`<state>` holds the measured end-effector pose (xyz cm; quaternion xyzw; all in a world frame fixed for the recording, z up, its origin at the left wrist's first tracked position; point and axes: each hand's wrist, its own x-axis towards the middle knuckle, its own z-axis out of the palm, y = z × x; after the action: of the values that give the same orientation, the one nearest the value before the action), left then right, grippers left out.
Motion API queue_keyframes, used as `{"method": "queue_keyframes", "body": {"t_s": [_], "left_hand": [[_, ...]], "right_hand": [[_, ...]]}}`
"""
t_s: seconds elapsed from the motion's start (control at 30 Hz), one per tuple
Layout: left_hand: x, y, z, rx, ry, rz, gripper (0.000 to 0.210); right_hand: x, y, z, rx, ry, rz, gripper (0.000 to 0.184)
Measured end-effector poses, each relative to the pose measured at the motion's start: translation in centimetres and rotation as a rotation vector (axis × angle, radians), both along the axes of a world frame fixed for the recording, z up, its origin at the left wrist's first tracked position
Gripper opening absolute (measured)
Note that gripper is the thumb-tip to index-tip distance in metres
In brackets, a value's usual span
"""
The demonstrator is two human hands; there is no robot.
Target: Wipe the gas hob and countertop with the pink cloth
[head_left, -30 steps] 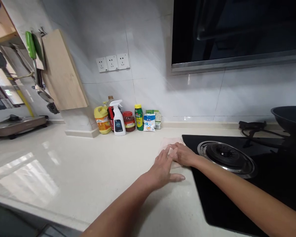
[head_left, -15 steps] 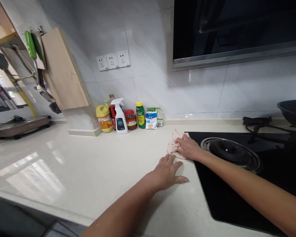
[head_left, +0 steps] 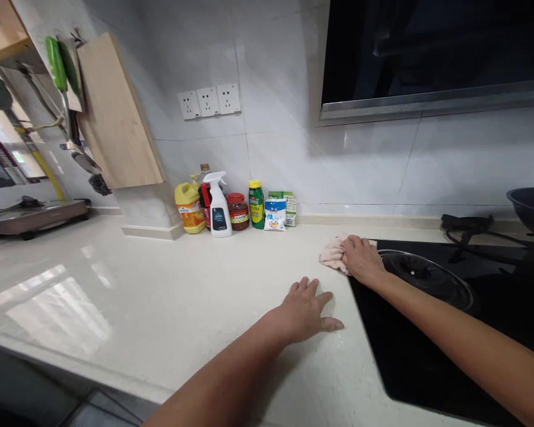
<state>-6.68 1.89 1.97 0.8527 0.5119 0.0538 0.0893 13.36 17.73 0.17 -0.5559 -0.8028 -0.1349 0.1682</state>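
Gripping the pale pink cloth [head_left: 331, 255] at the far left corner of the black cooktop [head_left: 416, 356], the right hand [head_left: 362, 260] could snag it on the edge if that stands raised, which is hard to tell from here. It arches over the cloth, its forearm [head_left: 449, 332] slanting across the cooktop. Apart from it, the left hand [head_left: 306, 311] holds nothing: palm down, fingers spread over the countertop [head_left: 182, 308] near the cooktop's left edge.

White spray bottle [head_left: 219, 213] stood upright beside red-lidded jar [head_left: 238, 214]. Yellow-capped green bottle [head_left: 257, 207] stood right of jar. Wooden board [head_left: 118, 118] hung left of three sockets [head_left: 208, 102].
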Motion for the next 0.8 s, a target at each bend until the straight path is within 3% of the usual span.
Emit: {"method": "queue_keyframes", "body": {"t_s": [0.2,0.3,0.37,0.5,0.8], "left_hand": [[-0.3,0.3,-0.7,0.001,-0.028,-0.003,0.070],[-0.3,0.3,-0.8,0.001,-0.041,-0.016,0.070],[-0.3,0.3,-0.6,-0.003,-0.041,-0.017,0.069],[-0.1,0.2,-0.3,-0.015,-0.023,-0.010,0.068],[-0.2,0.5,-0.8,-0.036,-0.040,-0.002,0.074]], "right_hand": [[-0.1,4.8,-0.3,-0.135,0.031,0.042,0.048],[0.5,5.5,-0.1,-0.190,0.025,0.067,0.039],[1.0,5.1,0.0,-0.219,0.027,0.056,0.043],[2.0,1.9,-0.1,-0.264,0.063,0.026,0.059],[7.0,-10.5,-1.3,-0.161,0.117,0.324,0.040]]}}
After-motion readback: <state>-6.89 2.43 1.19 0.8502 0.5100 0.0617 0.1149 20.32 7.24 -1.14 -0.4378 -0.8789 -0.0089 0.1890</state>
